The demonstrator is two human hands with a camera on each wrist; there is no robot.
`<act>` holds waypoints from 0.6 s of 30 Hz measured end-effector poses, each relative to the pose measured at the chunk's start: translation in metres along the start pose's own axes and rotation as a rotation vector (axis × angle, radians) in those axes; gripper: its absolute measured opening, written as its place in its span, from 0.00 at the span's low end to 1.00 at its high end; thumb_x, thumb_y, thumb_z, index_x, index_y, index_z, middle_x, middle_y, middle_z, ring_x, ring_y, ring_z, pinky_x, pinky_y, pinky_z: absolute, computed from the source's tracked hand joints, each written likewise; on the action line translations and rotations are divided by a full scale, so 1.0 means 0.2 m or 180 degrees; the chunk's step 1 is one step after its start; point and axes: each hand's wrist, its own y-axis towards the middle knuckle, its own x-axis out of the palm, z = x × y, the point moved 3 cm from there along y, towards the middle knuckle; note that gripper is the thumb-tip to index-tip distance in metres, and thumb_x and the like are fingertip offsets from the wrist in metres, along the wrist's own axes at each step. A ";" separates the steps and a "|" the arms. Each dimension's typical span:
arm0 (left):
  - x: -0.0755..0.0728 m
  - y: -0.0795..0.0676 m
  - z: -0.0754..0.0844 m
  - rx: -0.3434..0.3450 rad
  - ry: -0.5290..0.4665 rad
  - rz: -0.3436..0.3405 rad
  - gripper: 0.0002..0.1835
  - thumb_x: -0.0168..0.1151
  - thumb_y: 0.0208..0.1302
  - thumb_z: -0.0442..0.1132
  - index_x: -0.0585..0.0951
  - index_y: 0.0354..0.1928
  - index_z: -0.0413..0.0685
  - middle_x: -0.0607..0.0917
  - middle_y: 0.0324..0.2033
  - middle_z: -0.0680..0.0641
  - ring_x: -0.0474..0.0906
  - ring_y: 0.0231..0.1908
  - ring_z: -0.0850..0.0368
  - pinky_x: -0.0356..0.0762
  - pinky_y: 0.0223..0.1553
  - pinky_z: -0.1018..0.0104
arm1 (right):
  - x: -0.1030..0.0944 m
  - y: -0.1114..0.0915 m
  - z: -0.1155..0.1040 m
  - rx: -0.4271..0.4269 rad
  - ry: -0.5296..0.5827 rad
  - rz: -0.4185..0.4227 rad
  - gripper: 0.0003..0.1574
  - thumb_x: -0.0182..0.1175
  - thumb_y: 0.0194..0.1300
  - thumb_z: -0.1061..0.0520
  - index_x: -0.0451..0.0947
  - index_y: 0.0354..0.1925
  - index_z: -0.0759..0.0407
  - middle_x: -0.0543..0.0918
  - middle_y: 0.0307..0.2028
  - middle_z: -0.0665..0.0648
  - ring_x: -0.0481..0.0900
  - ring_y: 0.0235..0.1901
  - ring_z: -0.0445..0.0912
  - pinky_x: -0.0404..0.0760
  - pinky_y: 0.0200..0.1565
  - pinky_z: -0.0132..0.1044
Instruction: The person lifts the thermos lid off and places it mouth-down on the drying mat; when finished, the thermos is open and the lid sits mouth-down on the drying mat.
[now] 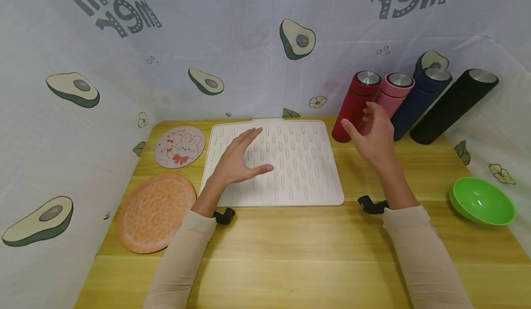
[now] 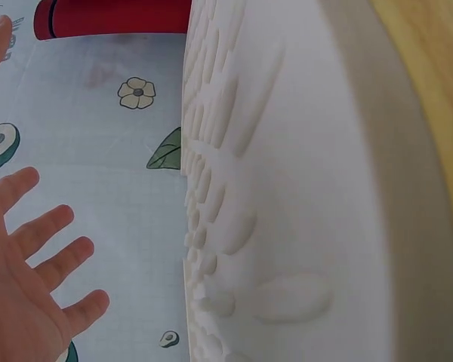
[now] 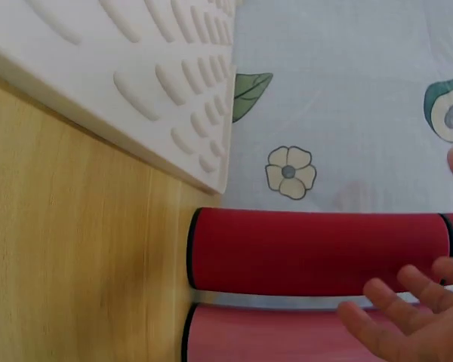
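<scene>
My left hand [image 1: 238,160] hovers over the white ridged mat [image 1: 290,161], fingers spread and thumb apart, holding nothing. The left wrist view shows its fingers [image 2: 53,234] extended beside the mat. On the right, my right hand [image 1: 375,136] is raised before the red bottle [image 1: 350,106] and the pink bottle [image 1: 390,98], thumb and fingers parted. In the right wrist view, its spread fingers [image 3: 408,302] overlap the outlines of both bottles; whether they touch either one I cannot tell. Behind that hand the pink bottle is partly hidden.
A navy bottle [image 1: 423,99] and a black bottle [image 1: 454,106] stand farther right along the back wall. A green bowl [image 1: 481,201] sits at the right edge. On the left lie a round bunny mat [image 1: 179,147] and a round orange mat [image 1: 155,212].
</scene>
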 end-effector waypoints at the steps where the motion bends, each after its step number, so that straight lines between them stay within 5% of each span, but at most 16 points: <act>1: 0.01 0.00 0.00 0.0004 -0.0029 0.0013 0.60 0.54 0.45 0.89 0.51 0.80 0.81 0.58 0.81 0.53 0.55 0.79 0.48 0.63 0.72 0.34 | 0.00 0.00 0.01 0.0030 0.0006 0.0038 0.48 0.66 0.68 0.40 0.59 0.76 0.57 0.72 0.68 0.65 0.71 0.65 0.59 0.75 0.65 0.63; 12: 0.05 0.01 0.03 0.0138 -0.0186 0.0099 0.56 0.64 0.48 0.81 0.57 0.80 0.77 0.64 0.78 0.51 0.59 0.78 0.49 0.64 0.72 0.36 | 0.05 0.06 0.06 0.0225 0.0154 0.0217 0.47 0.66 0.68 0.40 0.59 0.74 0.56 0.73 0.66 0.61 0.73 0.58 0.55 0.76 0.57 0.49; 18: 0.09 0.01 0.07 0.0163 -0.0233 -0.0012 0.56 0.68 0.48 0.76 0.57 0.80 0.77 0.63 0.79 0.53 0.58 0.78 0.50 0.63 0.74 0.38 | 0.08 0.08 0.06 0.0286 0.0090 0.0392 0.51 0.68 0.67 0.40 0.56 0.76 0.55 0.70 0.66 0.63 0.70 0.59 0.56 0.76 0.59 0.51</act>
